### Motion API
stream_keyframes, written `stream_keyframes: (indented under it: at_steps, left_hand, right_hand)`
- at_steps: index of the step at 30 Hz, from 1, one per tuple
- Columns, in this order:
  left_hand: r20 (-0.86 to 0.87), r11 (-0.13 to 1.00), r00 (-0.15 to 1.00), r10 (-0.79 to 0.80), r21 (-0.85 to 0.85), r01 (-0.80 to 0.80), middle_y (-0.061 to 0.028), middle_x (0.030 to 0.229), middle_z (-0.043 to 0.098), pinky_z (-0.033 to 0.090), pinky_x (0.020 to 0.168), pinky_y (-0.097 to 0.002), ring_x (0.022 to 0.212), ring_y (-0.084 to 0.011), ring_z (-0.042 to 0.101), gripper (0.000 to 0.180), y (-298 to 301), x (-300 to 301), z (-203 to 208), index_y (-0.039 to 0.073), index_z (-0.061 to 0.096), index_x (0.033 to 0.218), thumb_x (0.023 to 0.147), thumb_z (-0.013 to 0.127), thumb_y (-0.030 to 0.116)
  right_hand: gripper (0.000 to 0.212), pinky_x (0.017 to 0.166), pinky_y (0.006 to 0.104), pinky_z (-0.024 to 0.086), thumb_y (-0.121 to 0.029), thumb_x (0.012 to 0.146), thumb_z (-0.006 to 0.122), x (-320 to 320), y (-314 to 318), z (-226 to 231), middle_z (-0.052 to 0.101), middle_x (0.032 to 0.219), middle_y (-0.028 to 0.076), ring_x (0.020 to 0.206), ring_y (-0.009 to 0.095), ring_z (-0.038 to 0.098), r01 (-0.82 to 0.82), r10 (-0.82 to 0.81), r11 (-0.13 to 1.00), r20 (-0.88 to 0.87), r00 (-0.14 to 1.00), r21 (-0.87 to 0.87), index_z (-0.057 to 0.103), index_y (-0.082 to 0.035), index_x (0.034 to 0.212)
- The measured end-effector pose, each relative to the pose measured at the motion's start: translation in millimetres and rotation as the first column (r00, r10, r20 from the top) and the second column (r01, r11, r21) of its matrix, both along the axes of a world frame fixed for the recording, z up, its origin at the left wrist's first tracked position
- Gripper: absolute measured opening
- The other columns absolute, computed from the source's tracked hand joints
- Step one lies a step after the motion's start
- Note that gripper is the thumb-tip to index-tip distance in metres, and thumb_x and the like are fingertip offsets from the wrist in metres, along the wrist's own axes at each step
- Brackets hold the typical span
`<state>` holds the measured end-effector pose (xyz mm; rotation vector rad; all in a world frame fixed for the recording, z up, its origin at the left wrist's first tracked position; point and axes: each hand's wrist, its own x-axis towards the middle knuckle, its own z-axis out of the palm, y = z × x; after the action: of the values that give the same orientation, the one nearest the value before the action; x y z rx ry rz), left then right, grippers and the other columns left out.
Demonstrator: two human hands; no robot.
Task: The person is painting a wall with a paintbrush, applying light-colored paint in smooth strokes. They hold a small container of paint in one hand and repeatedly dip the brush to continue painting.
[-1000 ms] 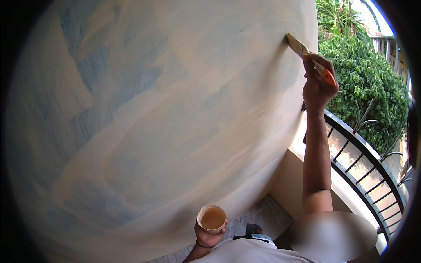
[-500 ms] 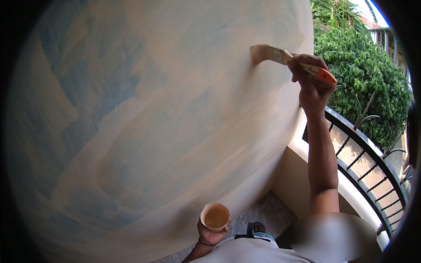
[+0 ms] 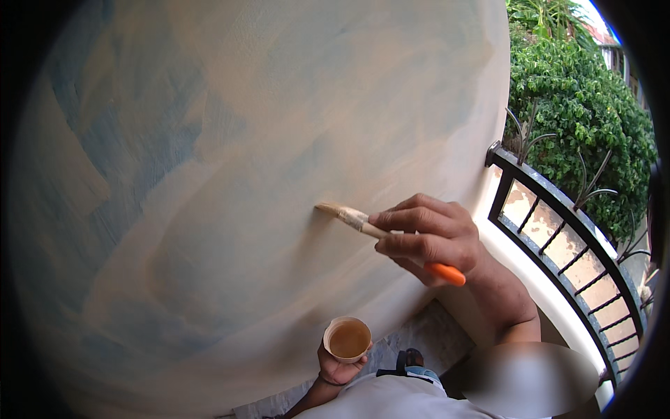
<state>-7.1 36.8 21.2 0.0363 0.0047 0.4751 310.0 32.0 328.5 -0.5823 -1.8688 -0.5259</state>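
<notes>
In my right hand [image 3: 436, 237] is a flat paintbrush [image 3: 352, 218] with a pale handle ending in orange. Its bristle tip meets or nearly meets the wall [image 3: 244, 126], which carries blotchy blue, cream and peach paint. My left hand [image 3: 338, 366] holds a small round cup [image 3: 348, 339] low, close to the wall's bottom part. Brownish-tan liquid shows inside the cup. The fingers of my left hand wrap around its side and underneath, partly hidden by it.
A black metal railing [image 3: 551, 202] with twisted bars curves along the right, above a white ledge. Beyond it grows a dense green bush [image 3: 579, 105]. Grey floor tiles [image 3: 426, 335] and my sandalled foot [image 3: 414, 357] show below.
My right hand has brought the paintbrush down and to the left across the wall, from the upper right toward the middle. My left hand and the cup have barely shifted.
</notes>
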Motion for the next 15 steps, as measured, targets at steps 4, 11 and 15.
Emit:
stream_keyframes:
  at_steps: [4,11,15]
  left_hand:
    - [-0.069,0.996,0.998,-0.006,-0.087,0.000,-0.0170,0.141,0.060,0.059,0.088,-0.0543,0.126,-0.0453,0.059,0.065,-4,9,12,0.014,0.055,0.145,0.099,0.054,0.060]
    - [-0.051,0.991,0.996,0.068,-0.112,-0.073,-0.0163,0.141,0.060,0.060,0.087,-0.0535,0.126,-0.0452,0.059,0.063,-5,9,8,0.015,0.055,0.145,0.100,0.052,0.060]
    - [-0.073,0.961,0.985,0.158,-0.216,-0.170,-0.0161,0.141,0.060,0.059,0.088,-0.0540,0.127,-0.0455,0.058,0.062,1,18,12,0.014,0.055,0.145,0.101,0.051,0.058]
  right_hand:
    - [0.020,0.071,0.0312,0.061,0.007,0.084,0.078,48,18,54,0.077,0.097,0.017,0.084,0.025,0.077,0.094,-0.030,0.983,-0.366,0.930,0.158,0.072,0.000,0.102]
    - [0.025,0.063,0.0315,0.061,-0.002,0.079,0.080,-23,16,28,0.074,0.105,0.026,0.080,0.030,0.074,0.204,-0.257,0.913,0.108,0.960,0.352,0.068,0.000,0.101]
    - [0.016,0.062,0.0299,0.063,-0.007,0.083,0.077,-65,14,-30,0.073,0.102,0.025,0.079,0.028,0.074,-0.133,0.094,0.976,0.216,0.972,0.172,0.067,0.000,0.094]
